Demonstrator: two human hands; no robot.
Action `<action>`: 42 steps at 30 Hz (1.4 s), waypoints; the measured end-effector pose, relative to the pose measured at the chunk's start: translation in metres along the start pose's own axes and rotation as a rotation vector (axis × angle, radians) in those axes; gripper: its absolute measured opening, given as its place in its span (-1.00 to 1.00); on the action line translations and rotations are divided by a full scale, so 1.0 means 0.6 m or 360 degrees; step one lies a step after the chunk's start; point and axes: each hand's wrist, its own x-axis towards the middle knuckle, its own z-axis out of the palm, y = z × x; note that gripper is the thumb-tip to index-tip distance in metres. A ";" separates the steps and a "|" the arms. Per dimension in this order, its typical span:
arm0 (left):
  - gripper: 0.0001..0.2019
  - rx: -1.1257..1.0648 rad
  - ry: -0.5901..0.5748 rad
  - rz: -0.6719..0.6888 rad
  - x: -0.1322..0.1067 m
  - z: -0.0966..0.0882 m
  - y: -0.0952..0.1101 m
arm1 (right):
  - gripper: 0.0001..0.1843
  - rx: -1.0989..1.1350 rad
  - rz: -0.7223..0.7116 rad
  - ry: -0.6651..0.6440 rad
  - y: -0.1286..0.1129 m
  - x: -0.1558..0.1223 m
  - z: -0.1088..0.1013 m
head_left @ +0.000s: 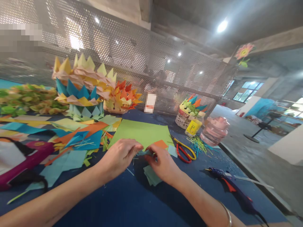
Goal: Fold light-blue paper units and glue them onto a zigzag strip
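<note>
Between the fingertips of my left hand [125, 152] and my right hand [163, 162] is a small piece of light blue paper [143, 152], mostly hidden by the fingers. Both hands are closed in a pinch on it. Behind them lies a large green paper sheet [144, 129], with an orange paper piece [161, 144] on its near right corner. Below my right hand rests a small stack of pale blue-green paper squares [151, 176]. Scissors [186, 152] with red and yellow handles lie to the right, beside a pale blue paper square [172, 151].
A dark blue glue gun [227, 179] lies at right, a magenta one [30, 160] at left. Coloured paper scraps [80, 135] cover the left side. Folded-paper crowns [81, 91] stand behind. A yellow-labelled bottle [194, 124] and pink bottle [214, 130] stand near the right edge.
</note>
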 end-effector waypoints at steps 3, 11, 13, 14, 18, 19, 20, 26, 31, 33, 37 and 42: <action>-0.58 -0.0155 0.0068 -0.0202 0.007 -0.009 -0.014 | -0.98 0.0018 0.0065 0.0030 0.013 0.006 -0.008; -0.51 -0.1070 -0.0030 -0.0998 0.031 -0.025 -0.055 | -0.89 0.0188 0.0210 0.0023 0.050 0.022 -0.034; -0.58 -0.1181 -0.0089 -0.1044 0.031 -0.028 -0.053 | -0.87 0.0225 0.0209 0.0014 0.054 0.024 -0.037; -0.62 -0.1209 -0.0111 -0.1043 0.030 -0.028 -0.053 | -0.86 0.0240 0.0207 0.0012 0.056 0.024 -0.037; -0.70 -0.1254 -0.0118 -0.0998 0.029 -0.025 -0.060 | -0.84 0.0288 0.0214 0.0019 0.067 0.026 -0.036; -0.70 -0.1245 -0.0112 -0.0989 0.029 -0.024 -0.064 | -0.83 0.0302 0.0220 0.0018 0.069 0.027 -0.036; -0.70 -0.1234 -0.0112 -0.0981 0.030 -0.023 -0.067 | -0.83 0.0317 0.0227 0.0017 0.071 0.027 -0.036; -0.74 -0.1216 -0.0085 -0.0969 0.032 -0.021 -0.077 | -0.73 0.0401 0.0264 0.0021 0.073 0.027 -0.036; -0.76 -0.1287 -0.0068 -0.0978 0.032 -0.019 -0.079 | -0.77 0.0495 0.0281 0.0023 0.068 0.027 -0.036; -0.76 -0.1350 -0.0054 -0.0994 0.031 -0.019 -0.077 | -0.77 0.0529 0.0291 0.0018 0.067 0.027 -0.036; -0.77 -0.1431 -0.0029 -0.1018 0.031 -0.023 -0.066 | -0.77 0.0623 0.0279 -0.0027 0.066 0.026 -0.038; -0.74 -0.1446 0.0004 -0.1055 0.031 -0.027 -0.062 | -0.78 0.0644 0.0258 -0.0017 0.066 0.027 -0.039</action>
